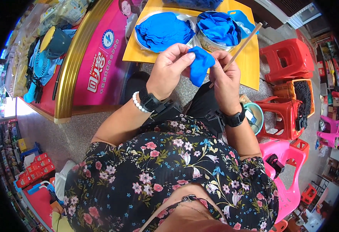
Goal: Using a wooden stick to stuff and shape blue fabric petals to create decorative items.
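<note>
A small bright blue piece of cloth (200, 65) is stretched between my two hands, above the near edge of a yellow table. My left hand (167, 70) pinches its left side between thumb and fingers. On the other side, my right hand (227, 86) grips the cloth's right edge at the fingertips and also holds a thin wooden stick (243, 45), which slants up to the right. Beyond my hands, a pile of flat blue cloth pieces (165, 31) lies on a round tray. Beside it, a round tin (217, 45) is heaped with more blue pieces (219, 29).
The yellow table (250, 73) also bears a blue basket (243, 19) at the back right. A gold-edged pink counter (63, 85) stands at left. On the right are red stools (287, 62), a pale green basin (257, 116) and a pink chair (293, 185).
</note>
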`<move>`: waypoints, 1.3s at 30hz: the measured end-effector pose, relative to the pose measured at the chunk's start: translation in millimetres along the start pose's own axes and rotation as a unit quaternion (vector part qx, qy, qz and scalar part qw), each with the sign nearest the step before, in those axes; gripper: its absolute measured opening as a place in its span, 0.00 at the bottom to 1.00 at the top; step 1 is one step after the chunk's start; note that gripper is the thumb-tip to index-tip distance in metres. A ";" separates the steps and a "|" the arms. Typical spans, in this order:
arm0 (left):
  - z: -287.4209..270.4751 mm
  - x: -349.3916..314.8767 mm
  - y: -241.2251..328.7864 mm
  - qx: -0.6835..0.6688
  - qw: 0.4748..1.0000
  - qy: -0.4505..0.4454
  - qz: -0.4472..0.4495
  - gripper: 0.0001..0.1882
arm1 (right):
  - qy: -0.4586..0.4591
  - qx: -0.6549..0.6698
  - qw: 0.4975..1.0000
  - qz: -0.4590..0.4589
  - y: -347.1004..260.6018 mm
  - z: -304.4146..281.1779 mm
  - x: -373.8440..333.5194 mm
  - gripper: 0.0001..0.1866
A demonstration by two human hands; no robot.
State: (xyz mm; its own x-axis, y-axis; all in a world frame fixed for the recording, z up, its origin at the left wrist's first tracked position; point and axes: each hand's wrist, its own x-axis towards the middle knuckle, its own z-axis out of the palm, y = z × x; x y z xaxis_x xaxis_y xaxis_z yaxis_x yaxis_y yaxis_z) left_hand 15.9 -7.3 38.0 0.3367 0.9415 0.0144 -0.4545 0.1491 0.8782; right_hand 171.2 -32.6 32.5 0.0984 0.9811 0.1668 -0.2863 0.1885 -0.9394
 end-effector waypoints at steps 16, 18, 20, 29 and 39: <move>-1.3 -5.1 -3.8 0.236 0.956 -0.009 0.172 0.05 | -0.080 0.000 0.984 0.160 -18.4 -1.0 0.6 0.10; -0.5 -3.9 -3.0 0.202 0.963 -0.029 0.174 0.05 | -0.070 -0.006 0.982 0.173 -16.8 0.4 0.4 0.09; 1.9 -2.2 2.5 0.112 0.992 -0.021 0.052 0.08 | -0.072 0.037 0.981 0.175 -17.7 -4.3 1.6 0.09; -19.2 3.4 -6.3 -0.008 0.990 -0.100 -0.096 0.13 | -0.106 0.097 0.967 0.211 -18.8 -7.6 -1.4 0.06; -8.1 7.6 -4.9 0.161 0.980 -0.097 0.061 0.04 | -0.207 0.378 0.838 0.334 -11.0 -9.5 -11.4 0.03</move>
State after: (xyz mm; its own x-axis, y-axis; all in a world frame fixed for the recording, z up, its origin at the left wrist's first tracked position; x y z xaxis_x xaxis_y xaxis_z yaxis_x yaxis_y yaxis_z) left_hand 14.0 1.6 30.0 0.4601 0.8669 0.1920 -0.2270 -0.0942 0.9693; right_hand 182.2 -46.3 38.1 -0.6186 0.7811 -0.0849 -0.6833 -0.5881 -0.4328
